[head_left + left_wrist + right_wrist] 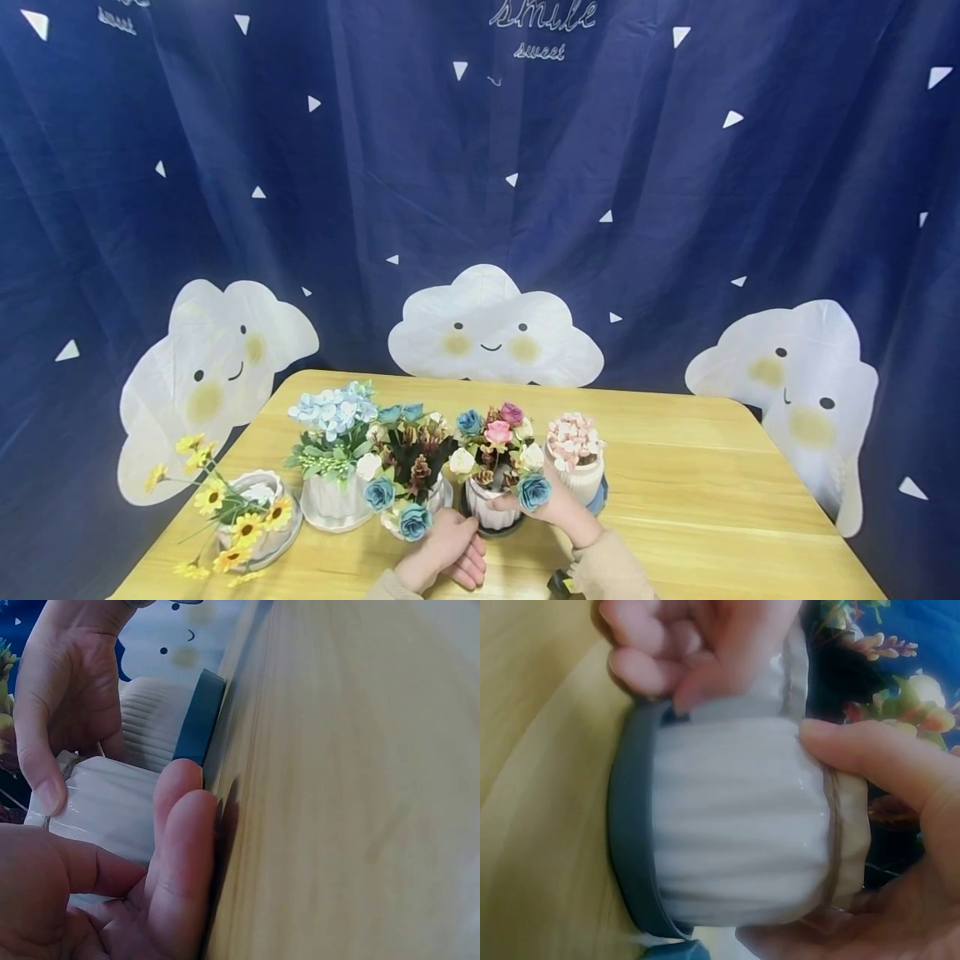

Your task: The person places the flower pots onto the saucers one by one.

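Observation:
My right hand [555, 506] grips a white fluted flower pot [739, 821] near its rim, its thumb laid along the upper side. Blue, pink, purple and white artificial roses [498, 433] fill this pot. Under it sits a dark grey-green saucer [630, 817]. On the left side of the pot, my left hand [455, 547] is low over the table, palm turned up and fingers loosely extended. Its thumb reaches the saucer's edge in the right wrist view. In the left wrist view, the fingers [184, 855] hide this saucer.
To the left stand a pot of blue and white roses [416, 471], a blue hydrangea pot [333, 492] and a pot of leaning yellow daisies [240, 521]. At the right is a pink hydrangea pot [581, 479] on a blue saucer. All are on the wooden table [712, 492].

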`<action>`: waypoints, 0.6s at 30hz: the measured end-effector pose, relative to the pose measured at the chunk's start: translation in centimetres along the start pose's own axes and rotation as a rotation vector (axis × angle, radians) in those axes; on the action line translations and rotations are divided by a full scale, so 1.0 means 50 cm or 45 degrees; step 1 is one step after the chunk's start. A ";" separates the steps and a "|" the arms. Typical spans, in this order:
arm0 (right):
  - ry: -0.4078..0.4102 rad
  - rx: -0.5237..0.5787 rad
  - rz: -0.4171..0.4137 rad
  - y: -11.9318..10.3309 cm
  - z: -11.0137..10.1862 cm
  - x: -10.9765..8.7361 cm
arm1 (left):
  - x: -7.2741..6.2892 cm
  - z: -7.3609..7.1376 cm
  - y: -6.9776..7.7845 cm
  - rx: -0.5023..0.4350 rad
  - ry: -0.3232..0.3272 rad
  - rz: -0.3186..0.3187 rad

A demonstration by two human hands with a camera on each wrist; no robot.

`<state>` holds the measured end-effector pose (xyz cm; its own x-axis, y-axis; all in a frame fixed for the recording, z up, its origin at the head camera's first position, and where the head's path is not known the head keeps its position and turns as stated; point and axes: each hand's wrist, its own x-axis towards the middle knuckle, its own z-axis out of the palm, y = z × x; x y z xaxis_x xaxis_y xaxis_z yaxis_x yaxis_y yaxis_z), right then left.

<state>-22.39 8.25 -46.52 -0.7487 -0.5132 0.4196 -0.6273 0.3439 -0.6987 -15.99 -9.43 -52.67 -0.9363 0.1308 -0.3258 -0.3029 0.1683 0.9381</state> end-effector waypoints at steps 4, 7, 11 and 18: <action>-0.043 0.026 -0.009 0.003 -0.004 -0.001 | 0.000 0.000 -0.001 -0.007 0.001 0.003; -0.068 0.028 -0.024 0.004 -0.007 -0.003 | 0.000 0.000 -0.002 -0.011 0.001 0.002; -0.157 0.006 0.044 -0.001 -0.019 -0.007 | 0.001 0.002 -0.002 -0.006 0.000 -0.008; -0.369 0.020 0.162 0.007 -0.049 -0.011 | 0.002 0.003 0.001 -0.002 -0.003 -0.014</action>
<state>-22.74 10.55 -45.58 -0.7272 -0.6705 0.1470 -0.5273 0.4087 -0.7449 -16.08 -9.26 -52.66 -0.9325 0.1313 -0.3363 -0.3135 0.1679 0.9346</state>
